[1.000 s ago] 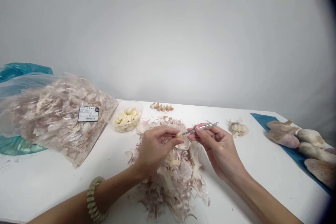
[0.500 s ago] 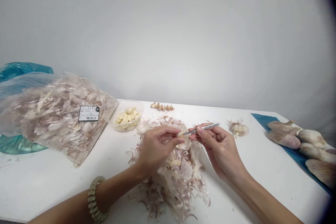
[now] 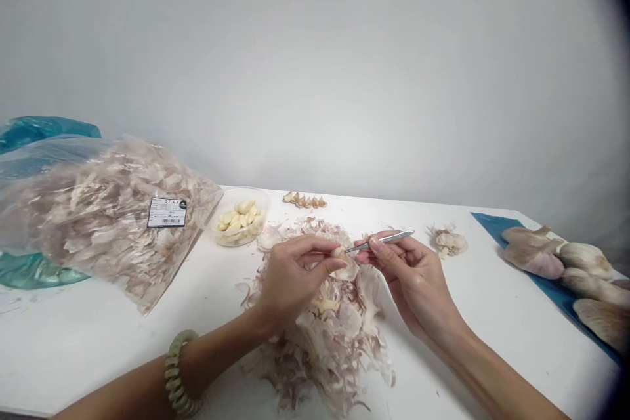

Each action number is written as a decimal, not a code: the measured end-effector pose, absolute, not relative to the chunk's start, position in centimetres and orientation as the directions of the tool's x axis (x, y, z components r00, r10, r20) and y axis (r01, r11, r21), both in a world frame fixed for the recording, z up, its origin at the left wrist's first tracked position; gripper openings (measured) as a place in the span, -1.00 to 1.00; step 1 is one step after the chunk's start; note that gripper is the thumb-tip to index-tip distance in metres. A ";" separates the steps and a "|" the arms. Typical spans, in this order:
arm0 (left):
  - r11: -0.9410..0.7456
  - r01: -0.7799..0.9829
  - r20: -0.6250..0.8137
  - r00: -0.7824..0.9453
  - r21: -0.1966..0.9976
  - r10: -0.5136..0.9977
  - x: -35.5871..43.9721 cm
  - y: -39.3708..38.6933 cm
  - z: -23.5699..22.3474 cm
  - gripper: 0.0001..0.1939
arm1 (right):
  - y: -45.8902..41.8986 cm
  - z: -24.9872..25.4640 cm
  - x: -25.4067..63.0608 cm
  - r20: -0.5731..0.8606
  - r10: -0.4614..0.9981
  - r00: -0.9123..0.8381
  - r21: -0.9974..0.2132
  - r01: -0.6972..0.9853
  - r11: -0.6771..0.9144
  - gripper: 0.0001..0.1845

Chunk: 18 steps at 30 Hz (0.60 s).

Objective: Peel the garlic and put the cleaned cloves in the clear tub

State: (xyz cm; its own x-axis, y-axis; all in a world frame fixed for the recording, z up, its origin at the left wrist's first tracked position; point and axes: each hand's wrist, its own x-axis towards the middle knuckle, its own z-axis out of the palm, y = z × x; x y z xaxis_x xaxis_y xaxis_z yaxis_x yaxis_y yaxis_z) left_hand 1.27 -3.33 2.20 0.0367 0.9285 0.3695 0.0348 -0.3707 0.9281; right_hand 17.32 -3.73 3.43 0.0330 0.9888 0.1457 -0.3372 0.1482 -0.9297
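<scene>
Garlic clove [image 3: 338, 252], small and pale, is pinched between the thumb and fingers of your left hand [image 3: 298, 279], above the heap of papery skins [image 3: 329, 341] in the middle of the white table [image 3: 221, 295]. Your right hand [image 3: 411, 272] grips a slim silver tool [image 3: 386, 239], its thin tip pointing left at the clove; whether the tip touches it is too small to tell. A coiled, pale green band [image 3: 176, 377] circles your left wrist. Beyond your left hand sits a clear tub [image 3: 264, 198] holding peeled, creamy cloves [image 3: 239, 218], with a short row of brownish cloves [image 3: 305, 201] to its right. Far left lies a large clear bag [image 3: 123, 210] full of skins, bearing a white label [image 3: 166, 215], with teal plastic [image 3: 54, 128] behind it. Beyond your right hand rests a loose-skinned garlic bulb [image 3: 450, 243]; farther right, whole bulbs [image 3: 583, 257] lie on a blue sheet [image 3: 497, 225].
</scene>
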 end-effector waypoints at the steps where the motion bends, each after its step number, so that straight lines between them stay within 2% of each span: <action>1: -0.371 0.033 0.370 0.035 0.928 0.928 1.3 -3.4 2.2 -0.85 | -3.7 3.4 17.3 0.148 0.988 0.033 -0.929 -0.338 0.150 -0.86; 9: -0.366 0.014 0.365 0.017 0.931 0.931 1.4 -3.4 2.2 -0.85 | -3.7 3.5 17.3 0.138 0.990 0.025 -0.927 -0.348 0.138 -0.86; 18: -0.287 0.016 0.287 0.006 0.958 0.958 1.2 -3.3 2.1 -0.82 | -3.6 3.7 17.4 0.089 0.996 -0.010 -0.936 -0.343 0.080 -0.86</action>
